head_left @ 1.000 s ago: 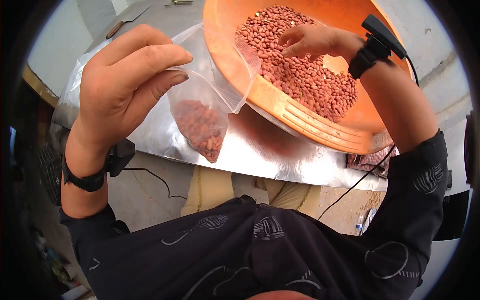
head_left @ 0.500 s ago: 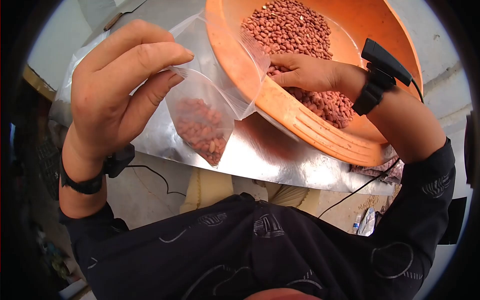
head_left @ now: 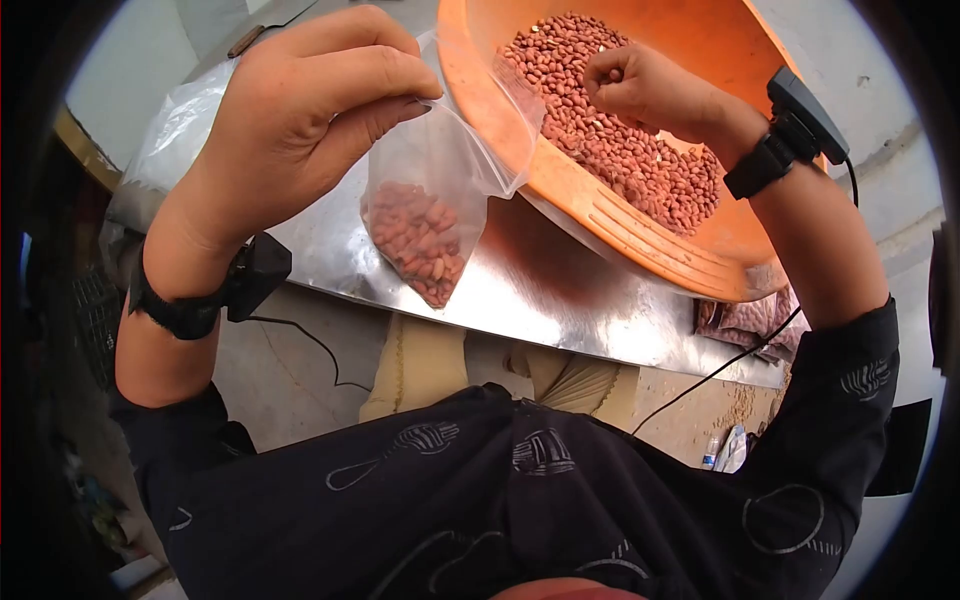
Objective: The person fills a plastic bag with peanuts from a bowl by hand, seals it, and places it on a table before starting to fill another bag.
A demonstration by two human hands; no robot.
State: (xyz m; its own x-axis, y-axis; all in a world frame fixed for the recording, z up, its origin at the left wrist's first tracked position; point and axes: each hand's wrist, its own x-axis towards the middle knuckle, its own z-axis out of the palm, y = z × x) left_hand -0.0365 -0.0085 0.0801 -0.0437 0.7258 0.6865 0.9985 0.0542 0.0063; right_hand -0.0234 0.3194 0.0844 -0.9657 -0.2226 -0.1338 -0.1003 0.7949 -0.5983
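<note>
My left hand (head_left: 310, 110) pinches the rim of a clear plastic bag (head_left: 445, 150), which hangs with its mouth against the edge of an orange basin (head_left: 610, 220). Reddish peanuts (head_left: 418, 238) fill the lower part of the bag. Over the basin, my right hand (head_left: 655, 95) is closed in a loose fist. A peanut shows between its curled thumb and fingers; the rest of what it holds is hidden. Beneath it lies a broad heap of peanuts (head_left: 545, 60) in the tilted basin.
The basin and bag are over a shiny metal tabletop (head_left: 560, 320). A stack of clear plastic bags (head_left: 185, 135) lies at the left. Filled packs of peanuts (head_left: 745, 325) sit by the table's right edge. Thin black cables run from both wrist devices.
My right hand has lifted out of the peanut heap and closed, with a peanut showing in it. My left hand and the bag have shifted right and slightly up.
</note>
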